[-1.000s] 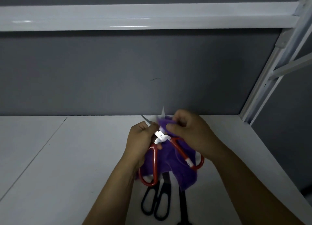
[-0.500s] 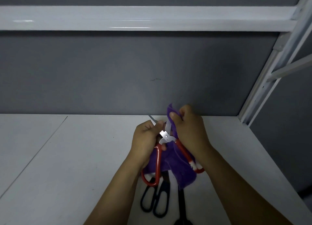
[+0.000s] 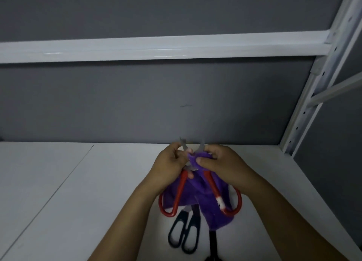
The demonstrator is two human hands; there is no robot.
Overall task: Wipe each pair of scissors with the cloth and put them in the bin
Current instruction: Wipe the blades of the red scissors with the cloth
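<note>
We are gripping the red scissors (image 3: 181, 190) with our left hand (image 3: 170, 163), just below the middle of the frame, fingers curled round the left blade near the pivot. Our right hand (image 3: 221, 163), close beside it to the right, is pinching a fold of the purple cloth (image 3: 215, 215) between thumb and fingers, and the fold is wrapping the base of the right blade. The two blades are standing apart in a narrow V, tips pointing up toward the back wall (image 3: 137, 104), and both are blurred. The red handles are spreading down and outward below our hands, the left loop under our left wrist and the right loop under our right forearm. A white band is crossing the right handle; any mark on it is too blurred for us to read. The rest of the cloth is hanging down between and behind the handles.

Below the cloth, in the lower middle of the frame, black scissors (image 3: 185, 233) are lying flat on the white table (image 3: 78, 192) with their loops toward us. Just to their right a dark handle (image 3: 213, 245) is showing from under the cloth, partly cut off by the lower edge. Across the upper part of the frame a white rail (image 3: 156, 47) is running along the grey wall, meeting a perforated white post (image 3: 313, 96) at the right.
</note>
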